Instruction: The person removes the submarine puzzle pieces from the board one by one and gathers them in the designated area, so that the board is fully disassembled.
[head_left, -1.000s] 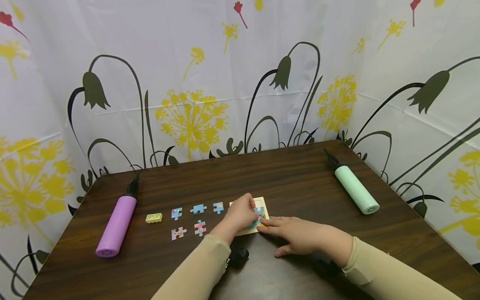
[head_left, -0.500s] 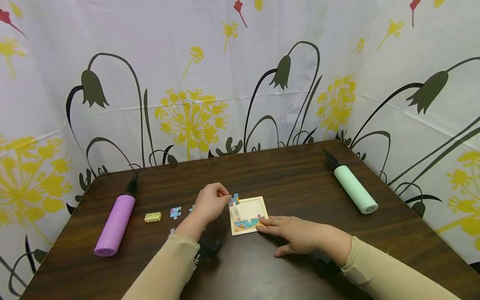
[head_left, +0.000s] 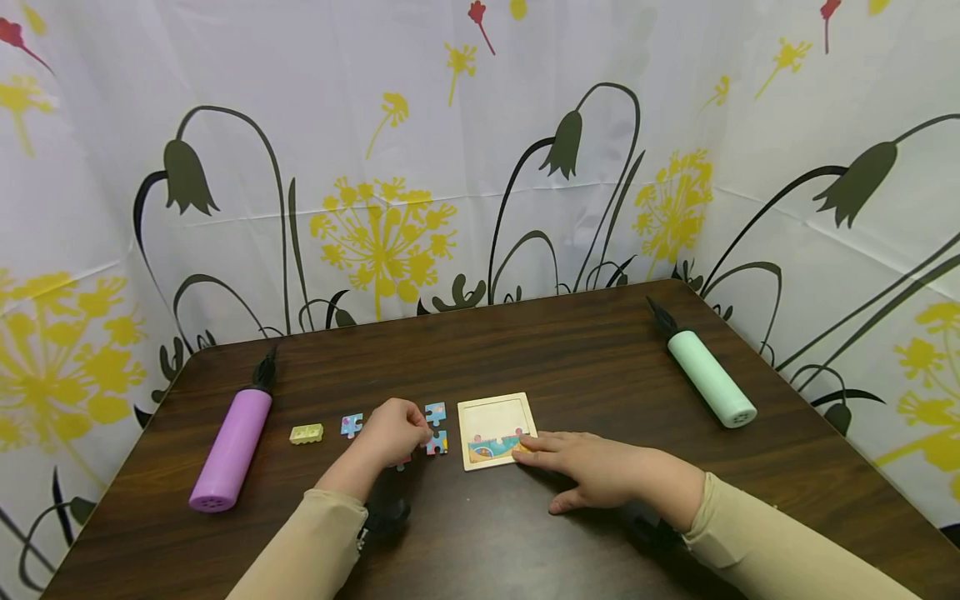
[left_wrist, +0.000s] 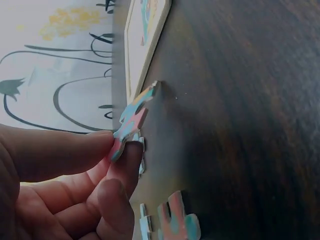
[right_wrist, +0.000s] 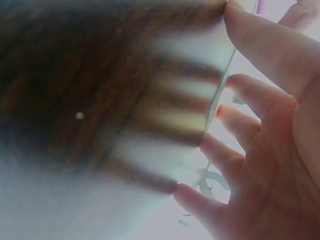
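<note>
My left hand (head_left: 393, 433) pinches a blue, pink and yellow jigsaw piece (head_left: 437, 442) between thumb and finger. In the left wrist view that piece (left_wrist: 131, 122) is tilted, its lower end close to the table. To its right lies a square wooden puzzle tray (head_left: 495, 414), with teal and orange pieces along its near side. My right hand (head_left: 592, 471) lies with spread fingers, fingertips touching the tray's near right corner. Loose blue pieces lie behind the held one (head_left: 435, 413) and left of my left hand (head_left: 352, 425). A pink piece (left_wrist: 175, 220) is mostly hidden in the head view.
A pale yellow toy block (head_left: 306, 434) sits left of the pieces. Beyond it lies a purple hand pump (head_left: 232, 450) with a black nozzle. A mint green pump (head_left: 712, 379) lies at the right. A flowered curtain (head_left: 420, 150) hangs behind the table.
My left hand has lifted the jigsaw piece out of the tray and carried it left, lowering it among the loose pieces. My right hand has stayed at the tray's corner.
</note>
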